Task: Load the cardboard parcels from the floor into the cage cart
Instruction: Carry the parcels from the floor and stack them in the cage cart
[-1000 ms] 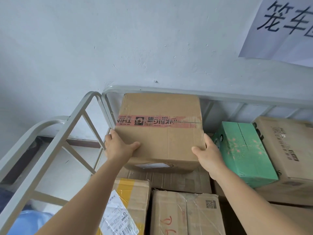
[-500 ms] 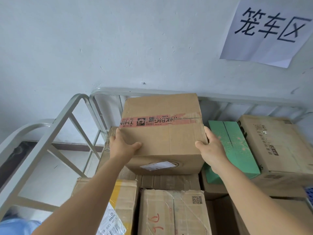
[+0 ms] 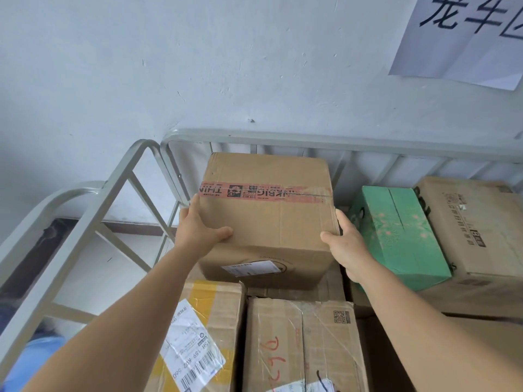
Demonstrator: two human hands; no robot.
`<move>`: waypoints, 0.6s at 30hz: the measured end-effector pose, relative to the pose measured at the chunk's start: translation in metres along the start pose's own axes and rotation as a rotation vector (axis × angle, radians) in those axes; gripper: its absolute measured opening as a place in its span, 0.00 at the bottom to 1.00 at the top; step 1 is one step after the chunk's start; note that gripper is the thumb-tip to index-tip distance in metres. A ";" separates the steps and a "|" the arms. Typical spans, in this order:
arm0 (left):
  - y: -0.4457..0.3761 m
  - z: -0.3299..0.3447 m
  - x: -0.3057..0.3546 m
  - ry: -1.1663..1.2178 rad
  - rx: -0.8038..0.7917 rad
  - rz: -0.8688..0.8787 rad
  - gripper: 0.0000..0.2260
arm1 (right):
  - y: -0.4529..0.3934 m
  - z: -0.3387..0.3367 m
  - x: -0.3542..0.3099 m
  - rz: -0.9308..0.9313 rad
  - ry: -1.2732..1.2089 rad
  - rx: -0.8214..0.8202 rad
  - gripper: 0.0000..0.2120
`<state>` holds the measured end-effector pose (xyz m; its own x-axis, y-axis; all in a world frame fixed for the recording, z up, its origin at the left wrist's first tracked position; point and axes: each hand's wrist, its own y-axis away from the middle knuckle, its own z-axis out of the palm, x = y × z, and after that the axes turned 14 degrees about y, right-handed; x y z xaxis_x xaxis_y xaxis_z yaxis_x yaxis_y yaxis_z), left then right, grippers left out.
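A brown cardboard parcel with a band of red printed tape sits at the back of the grey metal cage cart, on top of other boxes. My left hand grips its left side, thumb on the front face. My right hand presses against its right side. The parcel stands close to the cart's rear rail, with a white label on its lower front.
A green box and a large brown carton lie to the right of the parcel. Below it are a yellow-taped box and a box with red writing. The cart's left side frame stands open against a pale wall with a paper sign.
The parcel stays between both hands and has settled slightly lower and further back on the stack. The view has shifted a little leftward and downward.
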<state>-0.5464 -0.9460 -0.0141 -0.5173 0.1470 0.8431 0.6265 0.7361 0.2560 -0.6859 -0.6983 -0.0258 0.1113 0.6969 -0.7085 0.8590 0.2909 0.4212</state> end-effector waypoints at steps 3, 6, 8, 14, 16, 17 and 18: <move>0.006 -0.001 -0.007 0.009 -0.084 -0.044 0.54 | 0.004 0.005 0.006 0.057 -0.070 -0.123 0.43; 0.010 -0.004 -0.013 0.020 -0.093 -0.119 0.55 | 0.001 0.005 0.015 0.123 -0.097 -0.173 0.55; 0.016 -0.008 -0.018 0.050 -0.106 -0.158 0.48 | 0.003 0.004 0.019 0.162 -0.084 -0.197 0.55; 0.029 -0.012 -0.019 0.079 -0.060 -0.141 0.40 | 0.015 -0.002 0.022 0.111 0.020 -0.216 0.36; 0.030 -0.016 -0.014 0.127 -0.025 -0.109 0.39 | 0.016 -0.008 0.019 0.066 0.021 -0.198 0.36; 0.030 -0.018 -0.011 0.143 -0.008 -0.093 0.38 | 0.017 -0.011 0.016 0.046 0.019 -0.184 0.35; 0.031 -0.020 -0.008 0.149 0.007 -0.076 0.38 | 0.019 -0.014 0.013 0.026 0.005 -0.169 0.34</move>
<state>-0.5116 -0.9376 -0.0031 -0.4705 -0.0087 0.8824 0.5842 0.7464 0.3189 -0.6755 -0.6740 -0.0192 0.1297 0.7087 -0.6935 0.7599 0.3783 0.5287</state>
